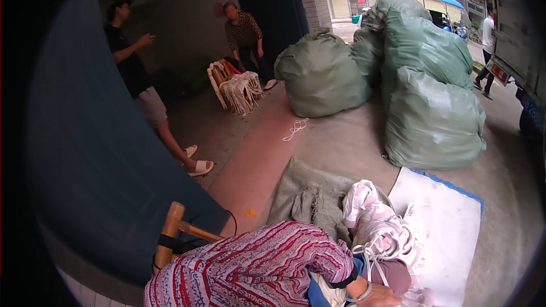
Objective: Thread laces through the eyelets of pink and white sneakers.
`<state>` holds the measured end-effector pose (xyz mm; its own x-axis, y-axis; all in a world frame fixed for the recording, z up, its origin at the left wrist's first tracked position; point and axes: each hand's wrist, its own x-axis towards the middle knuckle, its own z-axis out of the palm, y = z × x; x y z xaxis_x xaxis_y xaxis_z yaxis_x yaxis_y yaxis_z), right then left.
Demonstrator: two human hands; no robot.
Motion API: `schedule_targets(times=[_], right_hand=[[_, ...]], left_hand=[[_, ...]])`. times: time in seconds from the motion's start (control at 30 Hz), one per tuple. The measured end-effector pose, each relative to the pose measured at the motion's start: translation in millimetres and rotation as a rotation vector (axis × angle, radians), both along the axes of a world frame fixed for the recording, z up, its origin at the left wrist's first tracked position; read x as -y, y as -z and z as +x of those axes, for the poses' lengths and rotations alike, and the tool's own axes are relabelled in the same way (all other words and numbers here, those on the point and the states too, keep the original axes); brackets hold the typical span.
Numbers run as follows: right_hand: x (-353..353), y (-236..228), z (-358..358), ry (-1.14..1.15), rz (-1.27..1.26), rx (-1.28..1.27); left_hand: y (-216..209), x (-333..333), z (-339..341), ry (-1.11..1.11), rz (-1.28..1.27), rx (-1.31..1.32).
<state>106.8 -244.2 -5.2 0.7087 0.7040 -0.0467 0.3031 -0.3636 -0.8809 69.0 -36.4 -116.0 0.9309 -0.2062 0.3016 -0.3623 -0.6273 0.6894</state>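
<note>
My left hand (pixel 375 297), below a patterned red, white and grey sleeve (pixel 256 261) and a pale bracelet on the wrist, is at the bottom edge. It lies against a mauve rounded piece (pixel 395 274) and by a bundle of white and pale pink cloth pieces (pixel 381 224) with white strings. The frame's edge cuts off its fingers, so their grip is hidden. My right hand is out of view. Beneath the bundle, a white sheet with a blue edge (pixel 449 216) and a grey-green woven sack (pixel 296 187) lie on the ground.
Large green stuffed sacks (pixel 435 119) are piled ahead. A bamboo frame (pixel 169 233) stands at my left by a dark blue door panel (pixel 119 159). Two people are in the doorway, near a chair draped with white strips (pixel 242 91). A truck (pixel 520 40) is on the right.
</note>
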Motion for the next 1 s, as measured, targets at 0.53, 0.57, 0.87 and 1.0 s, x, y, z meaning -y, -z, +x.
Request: schedule_targets(times=[0.53,0.57,0.87,1.0], right_hand=[[1.6,-10.4,-15.4,0.204,-0.044,0.159],[2.5,-8.4,-15.7,0.225,-0.034,0.174],[8.0,-1.4,-22.8,0.195,0.096,0.286],[0.3,-4.3,-23.3,0.177,0.092,0.26]], left_hand=[[-48.5,-10.2,-13.1,-0.093,-0.231,-0.089],[-48.2,-16.6,-14.8,-0.16,-0.322,-0.133],[-145.5,-294.8,-174.5,-1.143,-1.589,0.802],[-127.5,-350.6,-292.5,-1.198,-1.68,0.996]])
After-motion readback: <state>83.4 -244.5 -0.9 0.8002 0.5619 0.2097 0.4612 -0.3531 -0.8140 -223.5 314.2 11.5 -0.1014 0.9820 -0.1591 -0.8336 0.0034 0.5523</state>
